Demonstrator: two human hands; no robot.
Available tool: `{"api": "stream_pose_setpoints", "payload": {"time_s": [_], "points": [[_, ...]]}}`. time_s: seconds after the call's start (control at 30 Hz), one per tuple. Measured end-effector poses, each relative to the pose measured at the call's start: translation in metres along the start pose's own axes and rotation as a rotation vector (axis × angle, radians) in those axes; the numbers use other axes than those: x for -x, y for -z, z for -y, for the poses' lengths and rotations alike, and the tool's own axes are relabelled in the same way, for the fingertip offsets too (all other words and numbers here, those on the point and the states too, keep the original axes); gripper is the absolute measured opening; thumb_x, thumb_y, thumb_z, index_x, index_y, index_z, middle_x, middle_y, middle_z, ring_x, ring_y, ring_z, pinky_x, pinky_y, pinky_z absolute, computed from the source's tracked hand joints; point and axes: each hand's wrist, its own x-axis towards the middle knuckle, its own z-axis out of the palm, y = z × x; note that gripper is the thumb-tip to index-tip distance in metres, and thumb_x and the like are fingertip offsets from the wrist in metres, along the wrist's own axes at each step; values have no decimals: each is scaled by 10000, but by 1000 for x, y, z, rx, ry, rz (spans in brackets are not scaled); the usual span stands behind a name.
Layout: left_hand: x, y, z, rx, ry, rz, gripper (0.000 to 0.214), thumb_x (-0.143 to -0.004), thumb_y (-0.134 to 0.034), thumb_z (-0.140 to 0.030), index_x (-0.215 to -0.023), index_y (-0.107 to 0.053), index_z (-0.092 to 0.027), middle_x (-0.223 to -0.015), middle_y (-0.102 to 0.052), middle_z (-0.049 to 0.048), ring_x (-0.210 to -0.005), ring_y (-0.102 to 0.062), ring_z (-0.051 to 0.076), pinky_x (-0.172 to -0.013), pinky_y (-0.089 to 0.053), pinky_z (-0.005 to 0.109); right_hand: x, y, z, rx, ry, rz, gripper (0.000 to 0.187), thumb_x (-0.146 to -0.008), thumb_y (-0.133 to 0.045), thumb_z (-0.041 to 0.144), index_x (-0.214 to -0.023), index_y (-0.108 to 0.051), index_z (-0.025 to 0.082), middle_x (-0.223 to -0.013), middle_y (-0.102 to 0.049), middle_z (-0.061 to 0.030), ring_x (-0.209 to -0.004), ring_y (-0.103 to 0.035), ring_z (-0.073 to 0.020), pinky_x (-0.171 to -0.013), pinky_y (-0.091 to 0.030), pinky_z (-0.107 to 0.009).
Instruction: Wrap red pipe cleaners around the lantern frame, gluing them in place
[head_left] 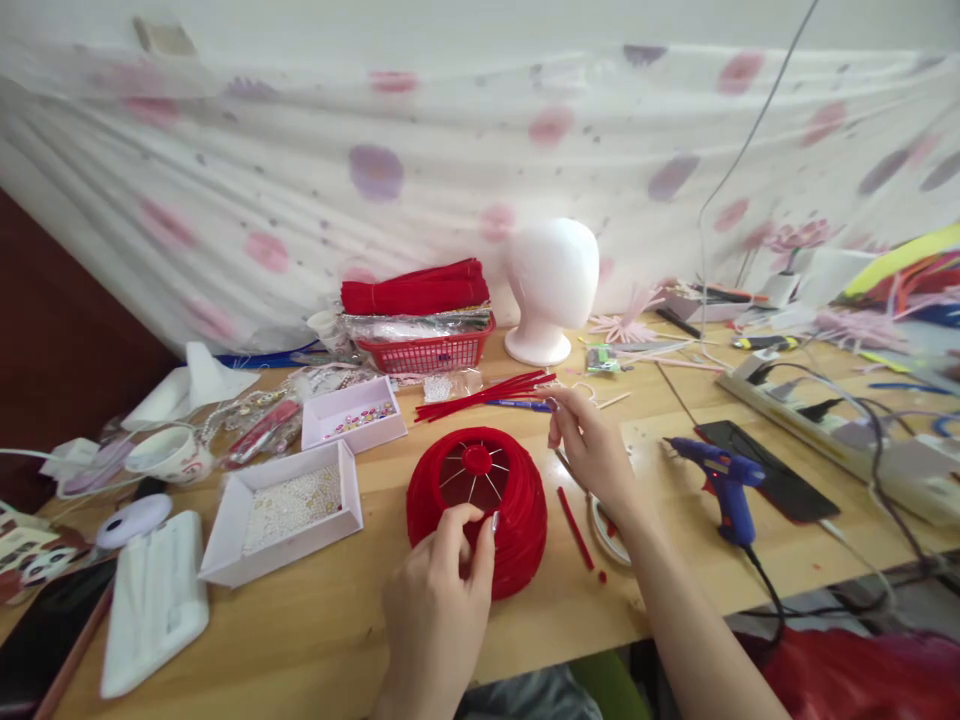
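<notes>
A round red piece [529,500], wound in fuzzy strips like chenille stems, sits on the table with thin pale spokes meeting at a red centre in its open top. My left hand [442,590] pinches its near rim between thumb and forefinger. To the upper right, my right hand [589,445] is in the air with curled fingers; whatever they may hold is too small to make out. Just beyond those fingertips lies a bundle of red chenille stems [480,397]. Beneath my right hand is a pair of scissors [611,540], partly hidden by the wrist.
A blue glue gun [720,480] stands at right, by a dark phone [765,465] and a power strip [810,425]. White boxes of beads [345,500] and gems [394,425] lie left. Behind are a red basket [431,352] and a white foam head [555,275].
</notes>
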Motion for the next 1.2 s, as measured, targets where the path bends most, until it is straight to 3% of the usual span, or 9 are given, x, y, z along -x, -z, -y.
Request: {"api": "stream_pose_setpoints", "payload": {"time_s": [0.17, 0.3, 0.63, 0.83, 0.93, 1.07, 1.13, 1.2], "points": [[0, -1, -1, 13, 20, 14, 111, -978, -548, -309, -914, -604, -237, -508, -557, -100, -419, -574, 96, -462, -374, 222, 9, -4, 18, -71, 46, 200, 357, -992, -521, 459, -853, -726, 202, -735, -630, -4, -691, -571, -131, -671, -472, -286], [-2, 0, -3, 44, 47, 6, 105, -958, -576, -308, -896, -614, -232, -500, -543, -106, -419, -559, 85, -465, -381, 213, 7, -7, 25, -101, 46, 329, 282, -940, -611, 435, -816, -737, 215, -737, -598, 2, -690, -532, -135, -645, -447, -283], [0, 1, -3, 57, 100, 31, 89, -938, -613, -314, -897, -634, -238, -517, -537, -106, -434, -536, 77, -476, -371, 211, 6, -11, 32, -102, -51, 429, 203, -892, -612, 270, -710, -635, 184, -679, -561, 19, -623, -480, -116, -589, -384, -263], [-2, 3, -4, 31, 109, 73, 69, -936, -616, -296, -905, -634, -236, -525, -541, -105, -454, -547, 78, -495, -388, 206, 7, -21, 33, -138, -130, 331, 233, -887, -602, 307, -690, -618, 182, -630, -551, 23, -596, -472, -116, -565, -348, -259], [-4, 3, -3, 29, 102, 67, 64, -927, -624, -293, -890, -631, -241, -518, -536, -109, -451, -544, 76, -491, -379, 203, 5, -21, 30, -153, -161, 213, 292, -893, -585, 345, -649, -563, 186, -623, -538, 18, -604, -469, -122, -571, -341, -263], [-4, 4, -5, 14, 139, 94, 60, -915, -635, -289, -880, -630, -241, -522, -551, -106, -472, -560, 79, -503, -374, 198, 5, -6, 25, -174, -238, 17, 485, -940, -551, 495, -566, -445, 204, -514, -395, 47, -498, -370, -97, -507, -270, -262], [-5, 5, -7, 21, 152, 100, 65, -915, -630, -290, -878, -631, -237, -524, -557, -102, -477, -563, 80, -506, -373, 198, 8, 2, 21, -186, -283, -45, 512, -933, -576, 526, -547, -487, 202, -461, -384, 53, -432, -360, -87, -472, -262, -262], [-5, 6, -7, 26, 168, 111, 64, -910, -633, -291, -873, -634, -238, -527, -558, -102, -475, -559, 77, -506, -369, 200, 12, 4, 18, -210, -310, -51, 400, -927, -605, 499, -671, -633, 193, -445, -454, 50, -401, -445, -104, -460, -327, -260]]}}
